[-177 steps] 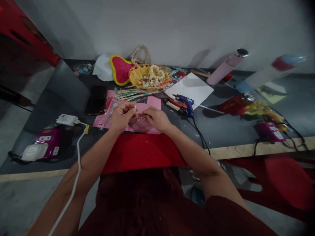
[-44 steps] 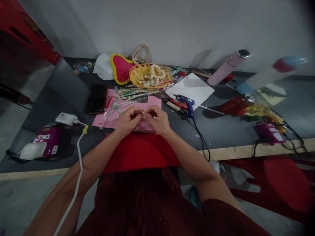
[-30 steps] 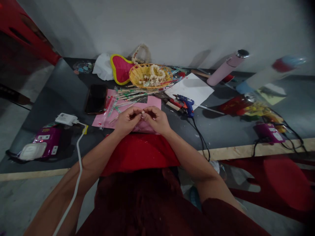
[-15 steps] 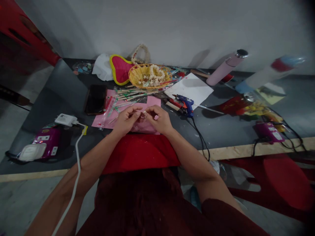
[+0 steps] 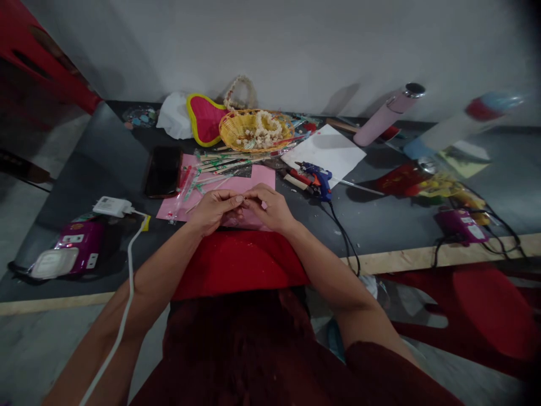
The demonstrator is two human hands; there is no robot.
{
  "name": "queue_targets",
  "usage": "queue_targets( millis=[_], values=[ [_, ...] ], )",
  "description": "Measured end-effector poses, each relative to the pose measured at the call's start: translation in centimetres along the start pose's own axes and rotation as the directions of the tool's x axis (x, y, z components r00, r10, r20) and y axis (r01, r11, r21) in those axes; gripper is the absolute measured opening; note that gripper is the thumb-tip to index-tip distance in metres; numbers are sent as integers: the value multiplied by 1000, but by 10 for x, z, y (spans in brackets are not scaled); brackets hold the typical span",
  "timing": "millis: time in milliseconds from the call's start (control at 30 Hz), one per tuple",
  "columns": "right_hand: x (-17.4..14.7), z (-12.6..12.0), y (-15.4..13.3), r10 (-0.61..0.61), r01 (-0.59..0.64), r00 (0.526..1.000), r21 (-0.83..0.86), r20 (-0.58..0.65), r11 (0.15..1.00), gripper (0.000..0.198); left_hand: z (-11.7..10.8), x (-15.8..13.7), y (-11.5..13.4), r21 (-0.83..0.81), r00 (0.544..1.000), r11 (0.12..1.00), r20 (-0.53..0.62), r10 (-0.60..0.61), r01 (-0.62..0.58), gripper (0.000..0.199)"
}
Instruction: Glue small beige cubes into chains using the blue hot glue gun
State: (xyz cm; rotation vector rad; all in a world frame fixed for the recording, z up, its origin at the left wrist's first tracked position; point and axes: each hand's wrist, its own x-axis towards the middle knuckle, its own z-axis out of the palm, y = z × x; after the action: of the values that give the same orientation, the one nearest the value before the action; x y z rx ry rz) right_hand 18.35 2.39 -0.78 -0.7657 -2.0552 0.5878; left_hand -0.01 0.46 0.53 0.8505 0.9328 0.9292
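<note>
My left hand [image 5: 213, 211] and my right hand [image 5: 273, 210] meet over the pink paper [image 5: 230, 183], fingertips touching. Both are closed, thumb against fingers. Whatever lies in their pinch is hidden or too small to name. Below them a red cloth [image 5: 243, 265] hangs at the table's front edge. Just beyond the hands lie several thin wrapped sticks [image 5: 226, 163]. To the right of my right hand rests a blue glue gun [image 5: 319, 179] beside red-handled pliers [image 5: 301, 181].
A yellow wicker basket [image 5: 230, 131] holds pale, beaded-looking pieces. Left are a phone [image 5: 164, 172], a white charger [image 5: 112, 206] and a purple power block [image 5: 80, 245]; its white cable crosses my left forearm. Right stand a pink flask [image 5: 386, 115] and white paper [image 5: 338, 149].
My hands have drawn together, so their fingertips now meet. The small pale bit seen at my right fingertips is now covered. Objects on the table stay in place.
</note>
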Motion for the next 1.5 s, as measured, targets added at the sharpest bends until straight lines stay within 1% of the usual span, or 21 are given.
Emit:
queue_targets(
  millis=[200,300,367,400,467,533,600,667,700,733,767,900,1033,1100,1167,1200,1233,1300,1367,1400,1500],
  values=[
    [1,-4,4,43,-43,999,7,22,999,25,1,4,3,-91,995,996,-95,-16,7,25],
    [5,-25,11,131,-141,988,-133,-84,981,25,-2,6,5,-148,987,987,-158,33,-56,17],
    [6,-50,22,221,-272,951,-247,-214,930,23,-5,8,6,-182,979,978,-192,61,-97,14],
    [4,-64,28,271,-357,918,-302,-290,884,22,-7,8,6,-199,976,974,-205,70,-112,14],
    [-4,-92,42,373,-527,840,-429,-394,733,23,-10,9,6,-231,973,964,-219,79,-130,15],
    [-16,-116,54,460,-639,769,-540,-444,548,26,-12,10,6,-257,973,957,-219,80,-136,15],
    [-29,-132,63,581,-729,669,-562,-464,390,33,-13,11,6,-270,973,953,-217,76,-134,14],
    [-38,-141,68,697,-789,559,-546,-449,282,39,-13,11,6,-274,974,953,-214,73,-132,13],
    [-41,-142,71,738,-805,519,-537,-432,251,41,-13,11,6,-275,975,952,-210,73,-131,12],
    [-42,-143,72,764,-812,495,-533,-414,238,44,-12,10,6,-276,976,952,-206,73,-129,12],
    [-43,-143,74,775,-811,490,-534,-398,238,47,-12,10,6,-276,976,952,-203,73,-129,12],
    [-42,-141,79,755,-796,526,-538,-392,277,50,-9,8,6,-269,982,957,-177,64,-111,13],
    [-41,-140,78,708,-835,524,-448,-473,319,43,-9,7,6,-265,992,960,-109,66,-93,17],
    [-38,-139,72,662,-848,529,-302,-532,435,41,-10,6,5,-261,993,961,-91,68,-90,18],
    [-33,-134,63,656,-796,523,-37,-544,604,40,-10,6,5,-254,994,963,-86,70,-90,19],
    [-29,-129,58,684,-740,523,128,-509,661,39,-10,6,5,-250,994,964,-88,71,-91,19],
    [-26,-124,52,726,-678,533,293,-435,674,38,-9,6,6,-248,993,964,-93,72,-93,19],
    [-19,-109,40,785,-592,579,549,-219,590,36,-9,6,6,-247,992,964,-103,73,-97,19],
    [-15,-93,30,780,-570,625,666,-28,481,33,-8,6,7,-254,992,962,-106,75,-100,21],
    [-14,-85,25,760,-563,649,692,32,452,33,-8,6,7,-259,991,960,-105,78,-103,23],
    [-12,-66,15,663,-540,737,705,132,460,35,-7,6,8,-271,991,956,-104,89,-114,25]
  ],
)
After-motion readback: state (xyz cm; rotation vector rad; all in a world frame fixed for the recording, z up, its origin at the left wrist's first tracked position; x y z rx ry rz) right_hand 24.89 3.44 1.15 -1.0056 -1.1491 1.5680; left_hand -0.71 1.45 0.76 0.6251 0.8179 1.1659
